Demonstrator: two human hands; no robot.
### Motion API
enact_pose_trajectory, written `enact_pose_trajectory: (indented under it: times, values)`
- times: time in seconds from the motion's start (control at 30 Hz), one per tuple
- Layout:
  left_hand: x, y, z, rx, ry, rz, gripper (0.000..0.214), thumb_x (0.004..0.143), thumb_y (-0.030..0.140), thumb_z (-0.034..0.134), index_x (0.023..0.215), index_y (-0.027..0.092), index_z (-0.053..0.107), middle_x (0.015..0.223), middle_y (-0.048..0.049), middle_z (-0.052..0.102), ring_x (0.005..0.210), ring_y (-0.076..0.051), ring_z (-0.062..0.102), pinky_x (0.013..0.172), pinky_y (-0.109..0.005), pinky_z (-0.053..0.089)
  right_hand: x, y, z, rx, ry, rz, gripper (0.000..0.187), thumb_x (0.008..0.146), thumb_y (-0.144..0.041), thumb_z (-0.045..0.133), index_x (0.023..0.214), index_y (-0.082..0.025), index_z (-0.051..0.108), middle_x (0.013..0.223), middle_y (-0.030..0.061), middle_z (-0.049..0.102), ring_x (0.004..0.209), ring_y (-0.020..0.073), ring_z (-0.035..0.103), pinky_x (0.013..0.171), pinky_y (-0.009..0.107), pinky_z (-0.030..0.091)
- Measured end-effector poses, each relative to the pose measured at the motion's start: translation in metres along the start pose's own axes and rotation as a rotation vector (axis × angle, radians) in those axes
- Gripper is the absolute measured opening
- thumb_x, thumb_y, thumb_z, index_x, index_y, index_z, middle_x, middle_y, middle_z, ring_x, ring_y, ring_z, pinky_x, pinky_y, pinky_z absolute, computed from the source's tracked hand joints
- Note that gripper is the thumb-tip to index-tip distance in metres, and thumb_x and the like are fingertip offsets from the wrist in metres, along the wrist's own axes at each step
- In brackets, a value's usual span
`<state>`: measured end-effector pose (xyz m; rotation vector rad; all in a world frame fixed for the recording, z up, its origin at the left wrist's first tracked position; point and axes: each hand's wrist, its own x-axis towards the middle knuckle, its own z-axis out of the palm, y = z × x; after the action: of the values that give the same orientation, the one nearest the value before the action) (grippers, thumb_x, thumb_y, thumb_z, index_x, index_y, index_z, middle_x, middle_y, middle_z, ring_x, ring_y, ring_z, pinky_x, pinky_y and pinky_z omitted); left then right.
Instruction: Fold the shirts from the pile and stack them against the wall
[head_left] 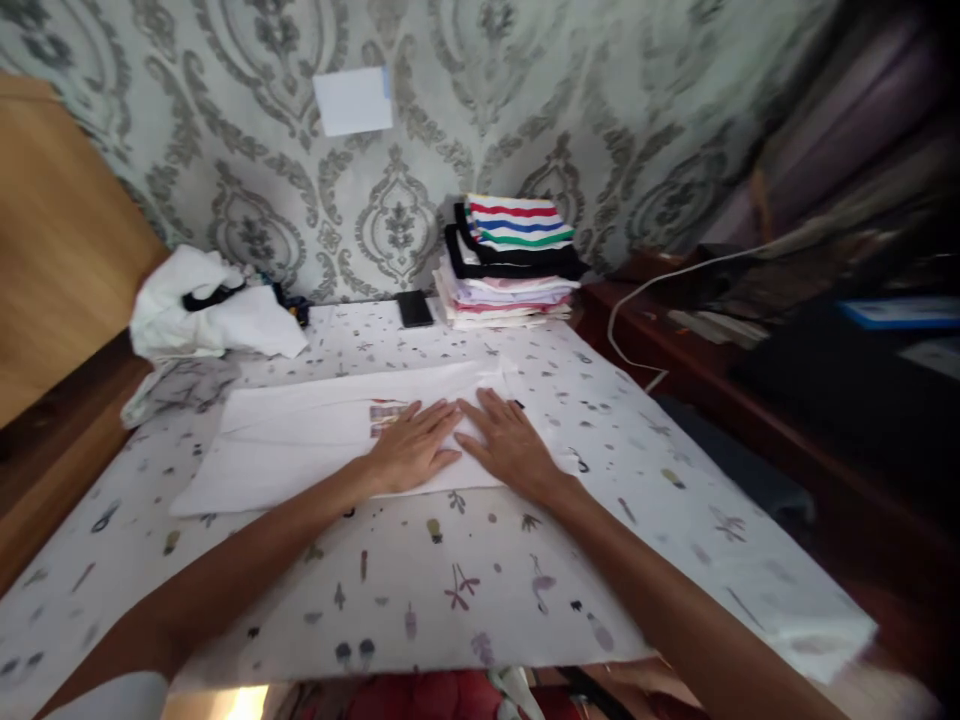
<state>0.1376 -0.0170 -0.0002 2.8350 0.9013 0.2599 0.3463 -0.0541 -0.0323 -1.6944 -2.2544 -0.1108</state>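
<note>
A white garment (pixel 300 440) lies folded into a long strip across a table covered with a patterned white cloth (pixel 450 580). My left hand (pixel 411 445) rests flat on the garment near its middle, fingers stretched out. Right beside it, my right hand (pixel 508 440) also presses flat on the garment's right part, fingers spread. The two hands almost touch at the fingertips. Neither hand holds anything.
A stack of folded clothes (pixel 510 270), topped by a striped piece, stands at the back against the patterned wall. A black phone (pixel 415 308) lies beside it. A heap of unfolded white clothing (pixel 206 315) sits at the back left. A dark wooden bench (pixel 750 400) with a white cable runs along the right.
</note>
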Motion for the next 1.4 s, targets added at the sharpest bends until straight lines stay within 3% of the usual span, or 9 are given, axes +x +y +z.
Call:
enact_pose_trajectory:
  times: [0.17,0.5,0.73,0.87,0.97,1.1,1.23,1.33,1.4]
  values:
    - [-0.037,-0.026,-0.004,0.021,-0.065,-0.187,0.066,0.102,0.055,0.025,0.156,0.017,0.026,0.166,-0.0119,0.02,0.154,-0.022,0.012,0.124,-0.048,0.016,0.001,0.002,0.002,-0.058,-0.014,-0.035,0.058,0.101,-0.05,0.039,0.148,-0.017,0.048,0.155,0.0205,0.042,0.145,0.0355,0.036,0.113,0.057,0.035]
    - [-0.147,-0.091,-0.027,0.192,0.057,-0.521,0.059,0.103,0.05,0.025,0.154,0.02,0.034,0.164,-0.0112,0.026,0.153,-0.022,0.018,0.123,-0.051,0.014,0.001,0.005,0.005,-0.138,0.029,-0.084,0.057,0.1,-0.049,0.032,0.148,-0.022,0.047,0.153,0.0142,0.046,0.144,0.0314,0.038,0.111,0.051,0.04]
    - [-0.197,-0.129,-0.04,0.274,0.091,-0.768,0.06,0.102,0.049,0.025,0.152,0.019,0.038,0.164,-0.0102,0.027,0.153,-0.025,0.019,0.122,-0.052,0.017,0.001,0.002,0.002,-0.159,-0.013,-0.069,0.058,0.102,-0.048,0.028,0.149,-0.02,0.046,0.155,0.0157,0.043,0.146,0.0312,0.036,0.111,0.053,0.04]
    - [-0.211,-0.145,-0.045,0.199,0.103,-0.876,0.062,0.101,0.049,0.024,0.152,0.016,0.037,0.164,-0.0137,0.026,0.152,-0.028,0.021,0.12,-0.055,0.021,0.001,0.002,0.002,-0.165,0.002,-0.075,0.057,0.102,-0.049,0.029,0.148,-0.02,0.048,0.154,0.0155,0.045,0.145,0.0303,0.037,0.111,0.052,0.041]
    - [-0.217,-0.152,-0.045,0.166,0.158,-0.893,0.064,0.1,0.049,0.027,0.149,0.01,0.039,0.16,-0.0191,0.034,0.149,-0.03,0.03,0.118,-0.051,0.026,0.001,0.0,0.002,-0.162,0.012,-0.071,0.056,0.101,-0.048,0.033,0.147,-0.021,0.049,0.153,0.0144,0.047,0.144,0.0295,0.039,0.111,0.051,0.041]
    - [-0.218,-0.16,-0.046,0.184,0.283,-0.859,0.061,0.096,0.048,0.033,0.14,0.008,0.049,0.143,-0.021,0.054,0.133,-0.033,0.048,0.111,-0.047,0.036,0.001,0.002,0.0,-0.118,0.035,-0.074,0.053,0.1,-0.046,0.037,0.144,-0.019,0.053,0.15,0.0154,0.049,0.142,0.0305,0.042,0.111,0.052,0.041]
    - [-0.214,-0.178,-0.06,0.085,0.372,-0.973,0.055,0.092,0.045,0.041,0.132,0.009,0.054,0.117,-0.017,0.067,0.109,-0.032,0.06,0.097,-0.044,0.046,0.004,0.0,-0.01,0.041,0.166,-0.093,0.049,0.1,-0.043,0.038,0.129,-0.014,0.064,0.138,0.0186,0.06,0.131,0.0323,0.054,0.108,0.051,0.045]
    - [-0.209,-0.196,-0.075,-0.104,0.399,-1.087,0.047,0.085,0.039,0.052,0.122,0.013,0.061,0.102,-0.0109,0.07,0.096,-0.027,0.064,0.087,-0.036,0.049,0.011,-0.029,-0.023,0.211,0.235,-0.185,0.039,0.099,-0.039,0.042,0.117,-0.017,0.07,0.13,0.0168,0.064,0.121,0.0315,0.06,0.103,0.051,0.05]
    - [-0.204,-0.207,-0.082,-0.18,0.42,-1.119,0.037,0.079,0.035,0.056,0.108,0.015,0.066,0.098,-0.0087,0.07,0.094,-0.026,0.064,0.083,-0.033,0.048,0.016,-0.069,-0.03,0.339,0.18,-0.284,0.031,0.099,-0.034,0.045,0.113,-0.02,0.07,0.123,0.0128,0.067,0.114,0.0273,0.063,0.099,0.047,0.053]
